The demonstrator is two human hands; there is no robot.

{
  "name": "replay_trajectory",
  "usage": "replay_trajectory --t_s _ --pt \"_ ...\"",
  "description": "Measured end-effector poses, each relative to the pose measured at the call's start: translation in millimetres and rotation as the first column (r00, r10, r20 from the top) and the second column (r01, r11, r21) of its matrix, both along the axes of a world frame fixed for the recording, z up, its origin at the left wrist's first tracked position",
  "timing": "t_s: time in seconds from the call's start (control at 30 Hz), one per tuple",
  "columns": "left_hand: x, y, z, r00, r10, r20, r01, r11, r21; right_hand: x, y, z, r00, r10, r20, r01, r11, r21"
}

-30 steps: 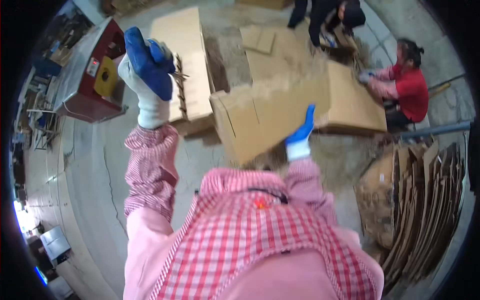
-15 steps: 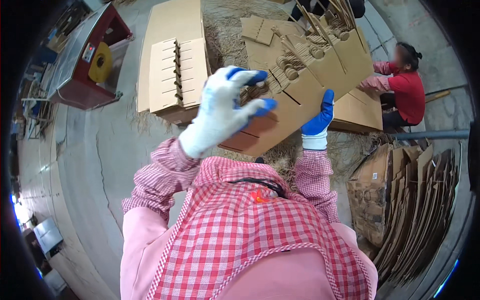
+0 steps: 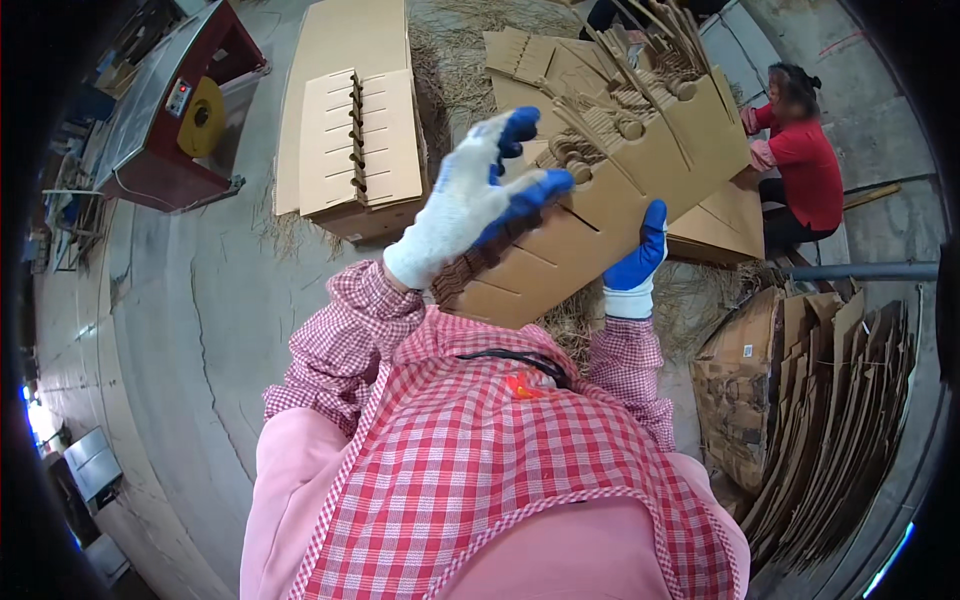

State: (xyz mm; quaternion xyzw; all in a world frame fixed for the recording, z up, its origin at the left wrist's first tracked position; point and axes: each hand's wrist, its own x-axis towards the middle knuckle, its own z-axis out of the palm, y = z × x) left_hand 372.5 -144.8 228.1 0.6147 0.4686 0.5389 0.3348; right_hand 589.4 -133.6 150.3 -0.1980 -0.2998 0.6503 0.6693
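Note:
My right hand (image 3: 637, 262), in a white glove with blue-coated fingers, grips the lower edge of a slotted cardboard divider (image 3: 640, 160), thumb on its face. The divider is tilted, rising from lower left to upper right. Along its upper edge stand curled cardboard strip ends (image 3: 630, 130) and several long thin strips. My left hand (image 3: 470, 195), gloved alike, hovers over the divider's left part with thumb and fingers apart. Nothing shows between them. Part of the divider's left edge is hidden behind this hand.
Left of the divider stands a stack of cardboard sheets (image 3: 340, 60) topped by a slotted piece (image 3: 390, 140). A red machine with a yellow reel (image 3: 203, 117) is farther left. A person in red (image 3: 805, 165) crouches at right, near a worn carton (image 3: 735, 385) and folded cardboard (image 3: 840, 430). Straw litters the floor.
My left hand has shifted right along the divider, its fingers still apart. My right hand keeps its grip with almost no movement. The person in red has moved slightly left.

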Motion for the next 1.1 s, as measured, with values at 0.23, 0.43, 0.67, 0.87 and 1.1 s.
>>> replay_trajectory --t_s 0.23,0.43,0.67,0.87,1.1 --pt "-2.4 -3.1 28.9 0.963 -0.242 0.117 0.269 0.852 -0.448 9.4 -10.1 -7.7 0.985 0.064 0.160 -0.059 0.998 -0.037" --pt "-9.0 -1.3 -2.2 0.952 -0.106 -0.286 0.087 0.993 -0.079 -0.2 -18.9 -13.7 0.991 0.046 0.124 -0.030 0.991 -0.127" --pt "-9.6 0.5 -27.0 0.994 0.018 0.105 0.028 0.907 -0.420 -4.6 -29.3 -8.7 0.990 0.100 0.096 -0.082 0.982 -0.169" --pt "-29.1 -5.5 -51.6 0.985 -0.039 0.167 0.084 0.960 -0.268 10.5 -29.9 -23.0 0.955 -0.038 0.294 0.069 0.993 -0.095" --pt "0.0 -14.4 -18.5 0.934 0.033 -0.355 -0.038 0.999 -0.009 -4.8 -38.9 -19.6 0.884 -0.165 0.438 0.221 0.972 -0.079"
